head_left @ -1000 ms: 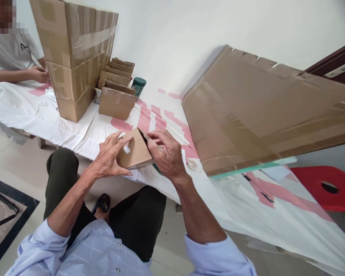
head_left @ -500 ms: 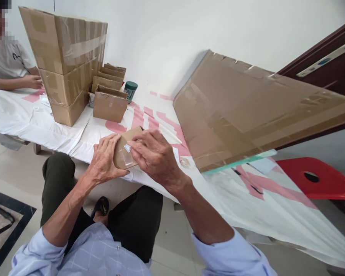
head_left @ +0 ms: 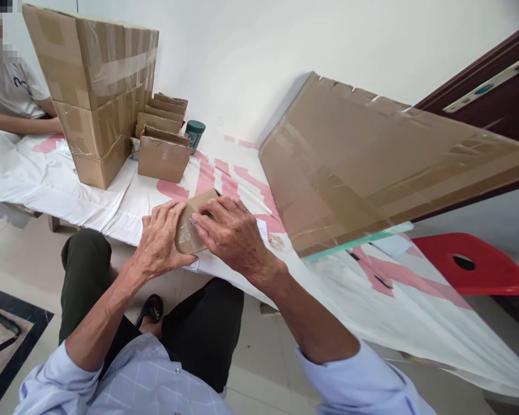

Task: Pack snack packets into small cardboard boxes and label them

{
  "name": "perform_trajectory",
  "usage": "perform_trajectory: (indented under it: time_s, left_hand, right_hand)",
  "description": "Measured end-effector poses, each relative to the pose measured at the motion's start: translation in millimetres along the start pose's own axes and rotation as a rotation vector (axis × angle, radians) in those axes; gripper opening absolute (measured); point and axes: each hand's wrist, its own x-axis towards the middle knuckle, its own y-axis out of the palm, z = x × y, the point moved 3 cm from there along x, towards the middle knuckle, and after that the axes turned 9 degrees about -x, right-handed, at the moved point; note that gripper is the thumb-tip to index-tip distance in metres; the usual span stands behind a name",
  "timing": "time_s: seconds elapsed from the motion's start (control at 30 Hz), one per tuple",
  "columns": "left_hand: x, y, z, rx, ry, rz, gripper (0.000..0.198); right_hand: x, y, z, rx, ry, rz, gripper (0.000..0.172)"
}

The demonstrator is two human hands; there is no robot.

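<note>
Head view: left grip [head_left: 161,242] closed round small box [head_left: 185,235], thumb by near edge. Right grip [head_left: 229,233] has fingers bunched at little sticker [head_left: 192,219] on box; can't tell if pinching or pressing. Box held up, close to edge of surface [head_left: 119,210]. Done, I think: box folded into shape. Left, I guess: finishing with sticker; far corner looks bit open too. Past box: row of open boxes [head_left: 163,159], green jar [head_left: 194,136], tall taped stack [head_left: 89,98].
</note>
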Motion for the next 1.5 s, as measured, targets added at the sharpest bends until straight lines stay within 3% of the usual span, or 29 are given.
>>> perform_trajectory:
  time_s: [1.1, 1.5]
  left_hand:
    - [-5.3, 1.0, 0.4, 0.014, 0.009, -0.015, 0.108]
    - [-5.7, 0.7, 0.2, 0.018, 0.007, -0.018, 0.107]
  right_hand:
    - [2.4, 7.6, 1.6, -0.036, -0.011, -0.11, 0.022]
    - [1.7, 9.2, 0.2, 0.075, 0.06, -0.046, 0.017]
